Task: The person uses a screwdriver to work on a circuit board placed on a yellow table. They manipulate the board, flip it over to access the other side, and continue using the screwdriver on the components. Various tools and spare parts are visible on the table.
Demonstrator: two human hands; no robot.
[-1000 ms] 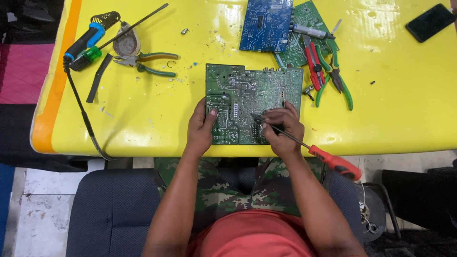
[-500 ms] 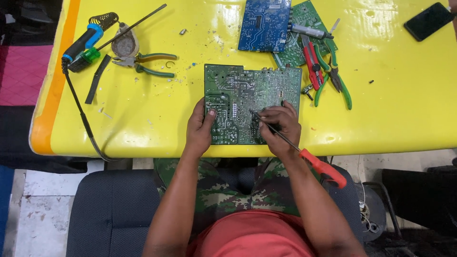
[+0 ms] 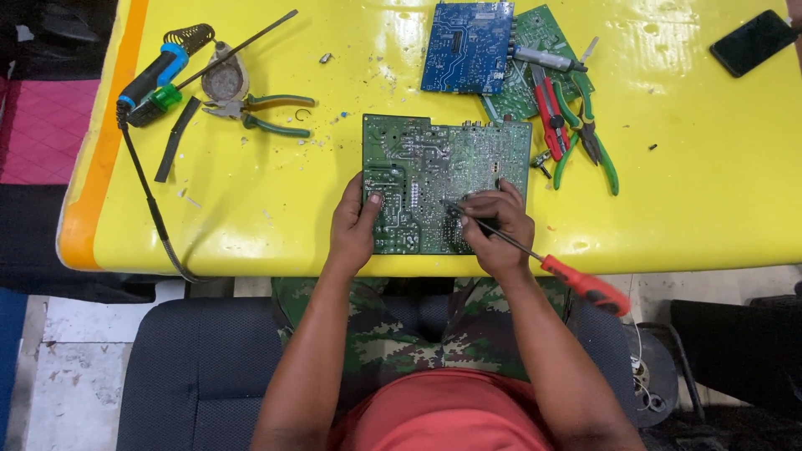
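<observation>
Table: a glossy yellow table (image 3: 251,209) with an orange strip along its left edge fills the upper part of the head view; the person sits at its near edge on a dark chair (image 3: 200,367).
Green circuit board: the large green circuit board (image 3: 434,167) lies flat, solder side up, at the near edge of the table, straight in front of the person.
Other boards: a blue circuit board (image 3: 466,46) lies at the far edge, overlapping a second green board (image 3: 543,25) just to its right.
Left hand: the left hand (image 3: 352,225) rests on the near left corner of the green circuit board, fingers curled over its edge and the thumb pressed on top, pinning it down.
Right hand: the right hand (image 3: 494,225) is closed around the metal shaft of a red-handled screwdriver (image 3: 585,284); the handle juts out past the table edge, the tip touches the board near its middle, though the exact spot is hard to make out.
Soldering iron: a blue-handled soldering iron (image 3: 150,79) lies at the far left, its cable trailing off the table's near edge.
Pliers: green-handled pliers (image 3: 259,113) lie just right of the iron; another green-handled pair (image 3: 595,142) and a red-handled tool (image 3: 551,108) lie right of the big board.
Phone: a dark phone (image 3: 753,42) sits at the far right corner.
</observation>
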